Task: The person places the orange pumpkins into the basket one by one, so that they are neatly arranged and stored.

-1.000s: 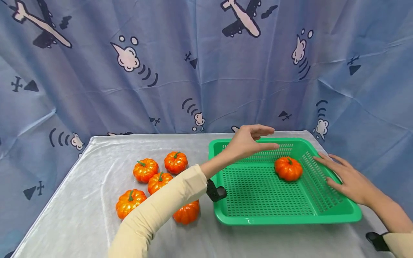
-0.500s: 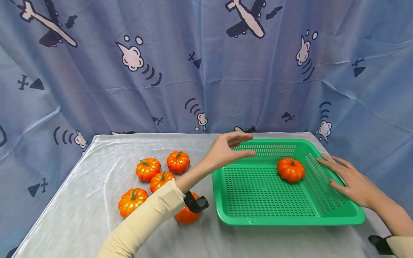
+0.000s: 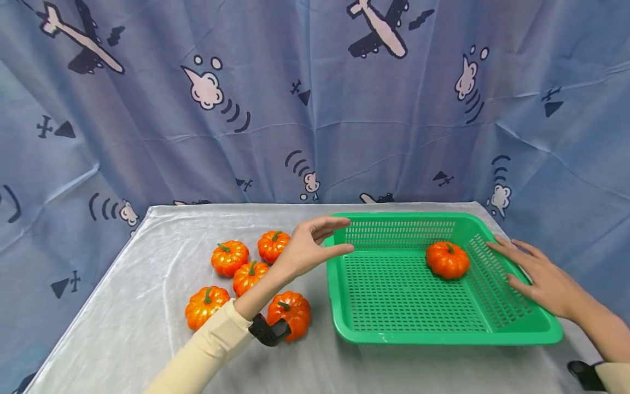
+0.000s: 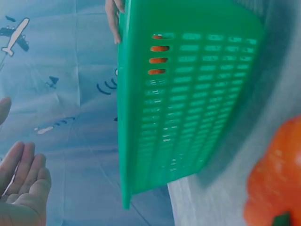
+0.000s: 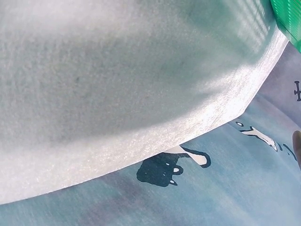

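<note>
My left hand [image 3: 309, 247] hovers just left of the green basket [image 3: 339, 323], thumb and fingers spread apart with nothing between them. The left wrist view shows its palm [image 4: 23, 197] beside the basket's slotted wall [image 4: 188, 103]. On the basket's right rim rests my right hand [image 3: 546, 279], its fingers extended. Inside the basket, toward the right, sits one orange pumpkin [image 3: 447, 260] with a green stem. Several more lie on the table left of the basket, among them a pumpkin [image 3: 290, 314] close by my left wrist and a pumpkin [image 3: 273, 246] partly behind my left hand.
A pale cloth covers the table [image 3: 162, 306]. Behind it hangs a blue curtain [image 3: 275, 109] printed with planes. Farther left stand a pumpkin [image 3: 229, 258], a pumpkin [image 3: 250, 278] and a pumpkin [image 3: 206, 307]. The table's edge [image 5: 113, 168] shows in the right wrist view.
My left hand has moved left from over the basket to beside its left rim, still holding nothing. The right hand stays on the rim, and the view has shifted slightly.
</note>
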{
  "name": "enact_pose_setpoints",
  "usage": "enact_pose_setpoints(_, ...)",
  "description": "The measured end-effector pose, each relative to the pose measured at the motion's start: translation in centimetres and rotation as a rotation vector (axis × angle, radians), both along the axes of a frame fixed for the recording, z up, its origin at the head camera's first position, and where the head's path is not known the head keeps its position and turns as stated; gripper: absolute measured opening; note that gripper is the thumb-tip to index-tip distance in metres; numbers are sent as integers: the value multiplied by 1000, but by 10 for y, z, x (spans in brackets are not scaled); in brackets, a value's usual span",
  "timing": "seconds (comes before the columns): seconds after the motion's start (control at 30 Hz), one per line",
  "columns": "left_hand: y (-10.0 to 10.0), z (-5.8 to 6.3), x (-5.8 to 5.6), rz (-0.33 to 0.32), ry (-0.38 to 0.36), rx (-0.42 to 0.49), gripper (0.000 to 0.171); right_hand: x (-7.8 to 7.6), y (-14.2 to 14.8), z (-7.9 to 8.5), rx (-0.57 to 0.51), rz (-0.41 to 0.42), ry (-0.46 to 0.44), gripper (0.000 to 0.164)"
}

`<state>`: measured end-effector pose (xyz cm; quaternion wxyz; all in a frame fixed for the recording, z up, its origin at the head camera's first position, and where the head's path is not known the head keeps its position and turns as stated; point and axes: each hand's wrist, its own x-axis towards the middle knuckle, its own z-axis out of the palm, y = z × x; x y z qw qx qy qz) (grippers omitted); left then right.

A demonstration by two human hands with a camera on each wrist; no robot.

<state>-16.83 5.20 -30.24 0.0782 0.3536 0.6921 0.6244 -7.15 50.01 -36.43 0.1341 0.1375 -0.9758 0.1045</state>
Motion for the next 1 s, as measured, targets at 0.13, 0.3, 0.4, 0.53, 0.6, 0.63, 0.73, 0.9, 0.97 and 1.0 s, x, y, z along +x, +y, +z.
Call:
enact_pose_setpoints(0.13,-13,0,8,40,-22,-9,44,-1,2,0,-12,15,-3,57)
enact_pose_setpoints(0.3,-31,-13,11,70,-57,-8,46,-2,5,2,-23,31,4,57)
enact_pose_setpoints(0.4,-44,-29,11,67,-86,2,47,-1,4,1,-25,30,3,57)
enact_pose_setpoints(0.53,-63,-59,13,64,-107,15,49,0,3,0,-25,31,4,57)
enact_pose_setpoints(0.6,-72,-72,15,75,-128,6,50,0,2,-1,-24,29,4,57)
enact_pose_setpoints(0.63,-76,-77,17,78,-140,4,51,0,2,-1,-24,27,3,57)
enact_pose_setpoints(0.73,-87,-90,22,105,-183,-3,51,0,2,-1,-24,25,1,57)
enact_pose_setpoints(0.9,-101,-107,26,169,-195,27,51,0,3,-1,-20,24,2,58)
enact_pose_setpoints(0.97,-106,-112,28,185,-181,30,54,-1,3,-1,-24,28,3,57)
enact_pose_setpoints(1.0,-108,-114,28,189,-171,28,55,-1,4,-1,-25,28,5,57)
